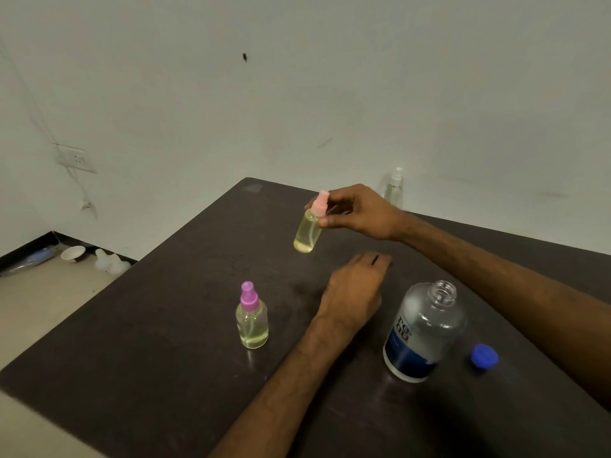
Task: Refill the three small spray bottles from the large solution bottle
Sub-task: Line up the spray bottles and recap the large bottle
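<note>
Your right hand (360, 213) holds the pink-capped spray bottle (307, 231) in the air above the bench (165, 358), fingers and thumb pinched on its neck just under the pump. The body hangs tilted, with pale yellow liquid inside.

Your left hand (355, 289) lies palm down on the bench below it, fingers straight and holding nothing.

The step looks like handling this capped bottle, either to open it or to set it down; which one is not clear. For either, a neck pinch is weak. Bring the left hand up to grip the body, so the right only has to turn the pump.

Work over bare bench, well clear of the large solution bottle (423, 332). It stands uncapped near your right forearm, its blue cap (484, 356) beside it, and a sweep of the arm could tip it.

The purple-capped spray bottle (252, 320) stands upright to the left. The white-capped spray bottle (394, 190) is at the far edge.
</note>
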A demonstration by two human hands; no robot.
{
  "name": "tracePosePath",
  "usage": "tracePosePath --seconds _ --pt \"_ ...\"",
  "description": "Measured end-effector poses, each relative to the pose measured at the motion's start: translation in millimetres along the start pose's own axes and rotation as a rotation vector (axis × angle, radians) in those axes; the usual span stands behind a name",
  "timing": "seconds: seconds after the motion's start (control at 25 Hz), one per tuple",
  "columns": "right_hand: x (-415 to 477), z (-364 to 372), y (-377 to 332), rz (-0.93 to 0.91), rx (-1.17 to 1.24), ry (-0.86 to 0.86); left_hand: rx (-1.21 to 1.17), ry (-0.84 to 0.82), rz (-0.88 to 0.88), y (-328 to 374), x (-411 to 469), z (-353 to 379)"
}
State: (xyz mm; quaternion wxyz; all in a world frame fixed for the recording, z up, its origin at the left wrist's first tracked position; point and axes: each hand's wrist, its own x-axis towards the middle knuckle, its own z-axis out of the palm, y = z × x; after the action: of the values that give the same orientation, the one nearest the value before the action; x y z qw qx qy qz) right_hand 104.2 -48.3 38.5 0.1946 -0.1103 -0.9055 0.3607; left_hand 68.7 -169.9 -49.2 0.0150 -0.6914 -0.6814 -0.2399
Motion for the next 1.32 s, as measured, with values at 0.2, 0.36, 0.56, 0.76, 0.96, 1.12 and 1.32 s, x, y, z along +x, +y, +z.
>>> tracePosePath --seconds 0.2,0.36,0.56,0.76,0.96,1.12,1.32 --pt "-37.0 -21.3 27.8 0.181 0.036 0.246 -0.071 0.043 0.066 11.2 -35.6 -43.9" --pt "-63.9 -16.5 42.3 0.276 -0.028 0.254 -0.109 0.424 0.140 8.8 -98.7 -79.3" --pt "-77.4 -1.9 50.1 0.299 -0.056 0.260 -0.262 0.597 -0.442 -43.0 -154.0 -85.7" --pt "-88.2 19.5 56.2 0.373 -0.021 0.281 -0.508 0.191 -0.509 -73.6 -154.1 -66.3" --pt "-94.6 23.3 66.3 0.443 0.001 0.524 -0.539 0.098 -0.469 -73.4 -70.3 -50.7" --pt "-103.4 -4.5 84.4 0.482 -0.012 0.731 -0.601 0.097 -0.379 -59.6 30.4 -25.0" --pt "-112.5 -32.1 123.0 0.581 -0.052 0.854 -0.622 0.082 -0.336 -34.8 121.2 27.2"
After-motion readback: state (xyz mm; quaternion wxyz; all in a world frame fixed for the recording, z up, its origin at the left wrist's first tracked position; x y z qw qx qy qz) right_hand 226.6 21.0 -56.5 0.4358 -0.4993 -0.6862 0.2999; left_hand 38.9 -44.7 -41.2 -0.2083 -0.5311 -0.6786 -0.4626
